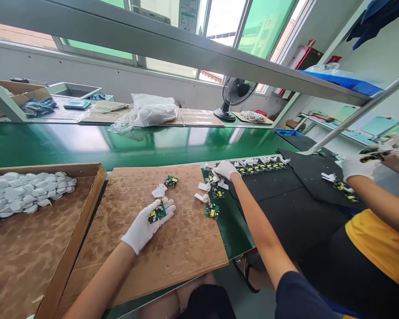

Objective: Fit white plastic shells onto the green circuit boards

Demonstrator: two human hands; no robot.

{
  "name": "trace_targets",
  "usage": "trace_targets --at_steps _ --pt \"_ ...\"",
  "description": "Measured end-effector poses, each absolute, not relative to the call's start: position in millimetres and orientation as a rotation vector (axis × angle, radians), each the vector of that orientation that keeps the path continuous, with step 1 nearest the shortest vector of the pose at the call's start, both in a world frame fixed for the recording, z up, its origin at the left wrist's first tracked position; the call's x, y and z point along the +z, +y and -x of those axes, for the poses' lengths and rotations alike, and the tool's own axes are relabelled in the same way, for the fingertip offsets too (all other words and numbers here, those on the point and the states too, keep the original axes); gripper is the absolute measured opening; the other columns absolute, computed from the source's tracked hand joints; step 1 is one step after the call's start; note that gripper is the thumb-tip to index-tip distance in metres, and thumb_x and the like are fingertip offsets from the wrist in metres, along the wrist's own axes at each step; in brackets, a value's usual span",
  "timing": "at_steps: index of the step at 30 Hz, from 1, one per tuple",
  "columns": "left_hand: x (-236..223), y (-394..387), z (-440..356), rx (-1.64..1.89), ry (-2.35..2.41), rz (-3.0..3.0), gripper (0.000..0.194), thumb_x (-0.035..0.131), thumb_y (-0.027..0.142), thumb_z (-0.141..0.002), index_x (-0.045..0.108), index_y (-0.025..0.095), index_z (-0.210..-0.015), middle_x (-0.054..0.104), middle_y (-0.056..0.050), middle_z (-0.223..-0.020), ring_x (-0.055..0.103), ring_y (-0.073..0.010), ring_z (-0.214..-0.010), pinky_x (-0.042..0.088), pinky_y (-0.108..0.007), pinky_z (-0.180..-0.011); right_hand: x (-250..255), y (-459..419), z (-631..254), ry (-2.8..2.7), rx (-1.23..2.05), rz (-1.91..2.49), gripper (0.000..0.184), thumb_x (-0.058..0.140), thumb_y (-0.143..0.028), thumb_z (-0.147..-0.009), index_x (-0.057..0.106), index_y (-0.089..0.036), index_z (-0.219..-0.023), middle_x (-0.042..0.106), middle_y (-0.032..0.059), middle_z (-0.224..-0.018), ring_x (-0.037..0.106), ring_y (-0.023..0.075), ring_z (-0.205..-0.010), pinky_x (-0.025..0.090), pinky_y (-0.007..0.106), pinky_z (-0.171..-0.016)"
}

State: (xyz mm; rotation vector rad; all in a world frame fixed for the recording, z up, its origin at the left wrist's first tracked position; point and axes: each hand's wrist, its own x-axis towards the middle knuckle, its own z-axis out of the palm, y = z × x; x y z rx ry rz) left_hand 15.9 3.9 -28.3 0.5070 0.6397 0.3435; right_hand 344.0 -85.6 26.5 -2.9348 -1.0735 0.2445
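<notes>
Right on the cardboard sheet [182, 248], your white-gloved left hand [146, 226] has its fingers curled loosely around a small green circuit board [157, 213]. The yellow parts face up, probably so you're holding it by the edges and not pressing on them. Your right hand [224, 169] is just past the sheet's far right corner, fingers drawn narrow over some white plastic pieces [202, 186], but I can't tell if they've actually pinched one.

Right next to the sheet, on the green bench top [231, 230], two more boards [212, 211] lie flat, likely spaced out so the parts don't knock together. Another board [171, 180] and a white piece [158, 191] lie on the sheet, within easy reach of your left hand.

Left of the sheet, a cardboard tray [73, 239] holds a pile of white pieces [26, 192]. To its right, a row of boards [261, 167] runs along a black mat [286, 208], and a co-worker's gloved hands [359, 167] are working beyond that.
</notes>
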Motion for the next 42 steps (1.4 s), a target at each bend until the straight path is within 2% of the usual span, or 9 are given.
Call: trace_targets --at_steps 5,8,12,15,20,24,32,37,42 --pt "-30.0 4.5 -15.5 0.342 0.656 -0.52 0.026 0.053 0.019 -0.081 0.056 0.011 -0.106 0.06 -0.016 -0.115 0.059 -0.0274 -0.104 0.051 -0.04 -0.089 12.1 -72.2 -328.2 -1.034 0.245 2.706 0.034 0.059 -0.039 -0.071 0.069 -0.008 -0.068 0.068 0.0147 -0.076 0.061 0.0214 -0.08 0.038 0.023 -0.067" --pt "-29.4 5.3 -13.8 0.352 0.631 -0.501 0.026 0.053 0.021 -0.082 0.056 0.011 -0.106 0.059 -0.016 -0.117 0.058 -0.0275 -0.106 0.049 -0.041 -0.09 18.1 -73.3 -321.0 -0.949 0.154 2.541 0.04 0.048 -0.043 -0.079 0.068 -0.009 -0.088 0.067 0.0133 -0.086 0.06 0.0208 -0.084 0.039 0.024 -0.071" --pt "-23.1 8.1 -11.4 0.31 0.549 -0.435 0.036 0.052 0.033 -0.082 0.054 0.009 -0.109 0.057 -0.018 -0.119 0.054 -0.0327 -0.11 0.045 -0.047 -0.093 29.1 -74.2 -297.5 -0.952 0.151 2.301 0.044 0.031 -0.038 -0.087 0.055 -0.015 -0.116 0.064 0.0083 -0.094 0.058 0.0151 -0.079 0.044 0.026 -0.07" --pt "-18.8 9.7 -10.8 0.263 0.466 -0.377 0.04 0.051 0.036 -0.082 0.054 0.008 -0.11 0.056 -0.019 -0.119 0.051 -0.0345 -0.113 0.042 -0.048 -0.096 28.8 -74.6 -257.9 -1.071 0.374 1.994 0.034 0.04 -0.035 -0.085 0.057 -0.02 -0.109 0.064 0.0039 -0.093 0.058 0.0119 -0.075 0.046 0.024 -0.066" --pt "-23.0 11.2 -11.8 0.281 0.432 -0.326 0.038 0.051 0.039 -0.082 0.057 0.008 -0.104 0.061 -0.018 -0.11 0.055 -0.0338 -0.107 0.039 -0.049 -0.097 20.1 -85.3 -187.6 -1.104 1.053 1.231 0.018 0.053 -0.031 -0.082 0.063 -0.019 -0.091 0.064 0.0039 -0.091 0.059 0.0138 -0.081 0.048 0.028 -0.073" --pt "-28.9 13.3 -13.1 0.317 0.415 -0.3 0.033 0.049 0.037 -0.083 0.06 0.011 -0.102 0.066 -0.012 -0.101 0.059 -0.0292 -0.102 0.038 -0.049 -0.098 11.6 -92.1 -170.3 -1.061 1.197 1.058 0.011 0.063 -0.027 -0.077 0.065 -0.019 -0.084 0.063 0.0021 -0.088 0.058 0.0134 -0.08 0.047 0.026 -0.072" --pt "-21.0 6.3 -20.8 0.26 0.562 -0.395 0.038 0.042 0.039 -0.086 0.061 0.009 -0.098 0.068 -0.014 -0.089 0.064 -0.0254 -0.085 0.046 -0.046 -0.086 3.4 -92.6 -155.7 -1.046 1.07 1.249 0.025 0.047 -0.025 -0.087 0.058 -0.022 -0.109 0.062 0.0034 -0.107 0.057 0.0159 -0.097 0.046 0.033 -0.088" --pt "-17.4 -7.7 -24.4 0.132 0.541 -0.434 0.045 0.036 0.048 -0.087 0.062 0.012 -0.086 0.064 -0.008 -0.073 0.06 -0.0177 -0.067 0.051 -0.033 -0.065 -1.2 -90.5 -133.1 -1.381 0.607 1.401 0.039 0.042 -0.01 -0.082 0.05 -0.023 -0.119 0.054 0.0061 -0.112 0.053 0.0174 -0.103 0.043 0.036 -0.093" --pt "-20.6 -8.2 -21.7 0.192 0.562 -0.412 0.041 0.038 0.053 -0.085 0.06 0.019 -0.09 0.057 -0.001 -0.071 0.052 -0.01 -0.058 0.046 -0.021 -0.053 -17.1 -83.5 -127.4 -1.577 0.367 1.486 0.057 0.047 -0.009 -0.079 0.037 -0.026 -0.133 0.061 0.0017 -0.095 0.057 0.0157 -0.09 0.038 0.039 -0.1"
